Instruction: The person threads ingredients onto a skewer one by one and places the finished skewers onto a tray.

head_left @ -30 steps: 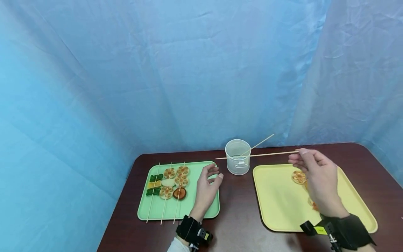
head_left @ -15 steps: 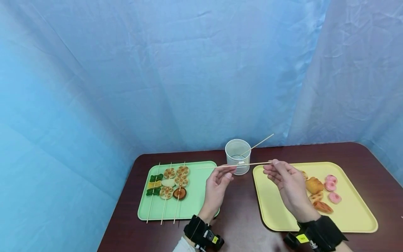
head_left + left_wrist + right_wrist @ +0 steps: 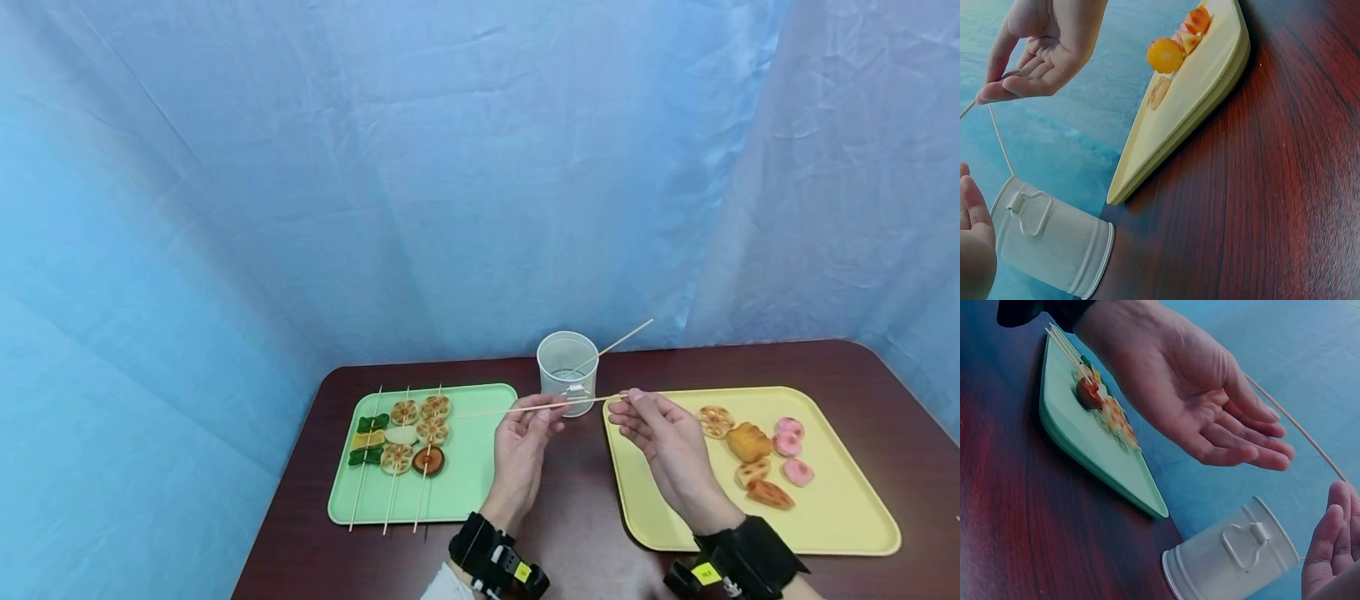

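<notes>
In the head view my right hand (image 3: 667, 454) pinches one end of a thin bamboo skewer (image 3: 592, 401) between thumb and fingertips. The bare skewer runs leftward across my left hand (image 3: 521, 450), whose fingers are loosely extended; its far end reaches over the green tray (image 3: 480, 492). From the right wrist view, the left thumb and fingers stand apart, the skewer (image 3: 1297, 425) passing behind the thumb. Behind the hands stands a clear plastic cup (image 3: 567, 354) with another skewer (image 3: 630, 333) leaning out. The left wrist view shows the right fingertips (image 3: 991, 94) closed on the skewer.
Three loaded skewers lie on the green tray, with lotus root slices (image 3: 403, 412), green and yellow pieces and a mushroom (image 3: 427, 460). On the yellow tray (image 3: 840, 517) are a lotus slice (image 3: 716, 422), a golden chunk (image 3: 748, 442), browned pieces and pink rounds (image 3: 798, 472). A blue curtain (image 3: 525, 167) hangs behind.
My right hand has moved left from over the yellow tray, carrying the skewer toward the left hand. The left hand has shifted slightly right, and the skewer now crosses its fingers.
</notes>
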Available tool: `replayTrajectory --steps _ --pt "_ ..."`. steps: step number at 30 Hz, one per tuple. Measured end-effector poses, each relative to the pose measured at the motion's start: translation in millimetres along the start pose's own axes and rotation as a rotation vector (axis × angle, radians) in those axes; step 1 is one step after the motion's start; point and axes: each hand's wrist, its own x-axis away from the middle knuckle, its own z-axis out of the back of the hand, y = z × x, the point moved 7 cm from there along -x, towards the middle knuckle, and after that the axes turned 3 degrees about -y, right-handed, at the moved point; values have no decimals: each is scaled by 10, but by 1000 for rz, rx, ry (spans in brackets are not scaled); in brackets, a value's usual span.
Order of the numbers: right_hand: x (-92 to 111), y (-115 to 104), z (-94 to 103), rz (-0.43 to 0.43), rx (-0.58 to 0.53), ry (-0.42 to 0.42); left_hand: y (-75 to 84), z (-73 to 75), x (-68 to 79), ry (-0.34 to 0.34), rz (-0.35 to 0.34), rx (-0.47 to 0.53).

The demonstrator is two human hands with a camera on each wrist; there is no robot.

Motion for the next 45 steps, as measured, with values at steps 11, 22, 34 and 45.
replayTrajectory --steps 11,22,34,45 --pt "19 129 -88 -61 -15 -7 -62 -11 28 0 14 -16" --pt "28 223 -140 -125 99 -34 13 22 29 40 -33 -21" --pt "-38 1 137 -85 304 -94 22 208 29 76 9 -44" --pt "-14 -520 579 108 1064 -124 64 419 91 74 48 -225"
